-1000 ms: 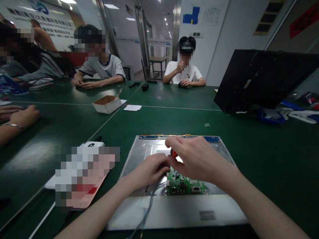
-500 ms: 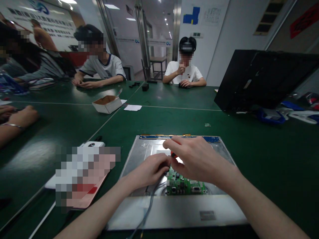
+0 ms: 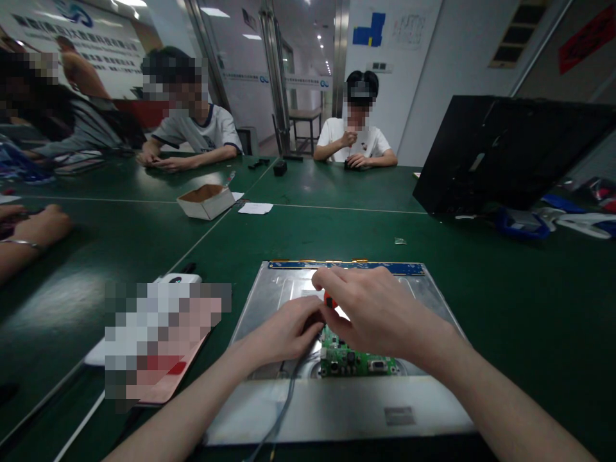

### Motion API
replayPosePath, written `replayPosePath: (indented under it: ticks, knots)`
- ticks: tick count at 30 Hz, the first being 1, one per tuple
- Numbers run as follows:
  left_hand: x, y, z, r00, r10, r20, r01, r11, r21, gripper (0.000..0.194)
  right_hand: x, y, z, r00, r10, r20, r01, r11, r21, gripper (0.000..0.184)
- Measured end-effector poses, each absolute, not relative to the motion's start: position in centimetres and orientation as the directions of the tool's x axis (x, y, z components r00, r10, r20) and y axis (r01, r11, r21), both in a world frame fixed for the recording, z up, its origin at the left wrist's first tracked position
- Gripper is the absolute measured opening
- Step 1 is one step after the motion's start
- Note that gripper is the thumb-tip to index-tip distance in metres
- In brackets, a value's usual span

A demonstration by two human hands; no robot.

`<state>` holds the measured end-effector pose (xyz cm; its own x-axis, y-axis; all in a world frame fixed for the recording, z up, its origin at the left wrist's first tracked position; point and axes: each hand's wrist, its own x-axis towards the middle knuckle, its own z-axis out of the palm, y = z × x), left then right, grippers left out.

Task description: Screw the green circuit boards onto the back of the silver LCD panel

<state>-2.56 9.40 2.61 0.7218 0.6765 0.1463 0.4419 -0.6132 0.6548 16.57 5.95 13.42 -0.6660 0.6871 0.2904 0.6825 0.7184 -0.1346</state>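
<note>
A metal-backed display panel (image 3: pixel 337 410) lies flat in front of me, with a blue strip board (image 3: pixel 409 268) along its far edge. Fixed to its back is a green circuit board (image 3: pixel 359 362), partly covered by my hands. My right hand (image 3: pixel 380 305) is over the board, its fingers curled round a small red-and-black handle (image 3: pixel 330 299); the rest of that tool is hidden. My left hand (image 3: pixel 293 327) rests at the board's left side with fingers and thumb drawn together against the tool's lower end. Their grip is hidden. Thin grey cables (image 3: pixel 289 401) run from beneath my left hand towards me.
Left of the panel lie a white phone-like device (image 3: pixel 180 278) and a pink item (image 3: pixel 192 372). Farther off are an open white box (image 3: pixel 206 204) and a paper slip (image 3: pixel 255 208). A large black monitor (image 3: pixel 505 154) stands at right. Several people sit around the green table (image 3: pixel 308 228).
My right hand has shifted slightly down and left, and more of the red-and-black handle's end shows. My left hand stays nearly in place.
</note>
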Motion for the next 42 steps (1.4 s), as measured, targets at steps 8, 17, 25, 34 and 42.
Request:
replayPosePath:
  ticks: [8, 17, 25, 34, 42]
  knots:
    - [-2.61, 9.47, 2.73, 0.72, 0.673, 0.171, 0.434, -0.629, 0.645, 0.009, 16.7, 5.99, 13.33, -0.652, 0.699, 0.295, 0.711, 0.698, -0.083, 0.016]
    - [-2.61, 9.45, 2.85, 0.717, 0.688, 0.116, 0.467, -0.597, 0.652, 0.011, 16.78, 5.8, 13.79, -0.663, 0.695, 0.279, 0.688, 0.712, -0.14, 0.012]
    - [-2.58, 9.42, 3.01, 0.737, 0.667, 0.108, 0.446, -0.6, 0.664, 0.01, 16.93, 6.28, 13.5, -0.607, 0.745, 0.275, 0.767, 0.641, -0.042, 0.014]
    - [-2.69, 9.47, 2.64, 0.72, 0.684, 0.114, 0.471, -0.602, 0.645, 0.008, 17.01, 5.83, 13.97, -0.649, 0.718, 0.251, 0.709, 0.69, -0.144, 0.014]
    - [-2.72, 9.5, 2.78, 0.738, 0.669, 0.087, 0.459, -0.593, 0.662, 0.009, 16.9, 6.04, 13.83, -0.599, 0.757, 0.262, 0.768, 0.636, -0.081, 0.008]
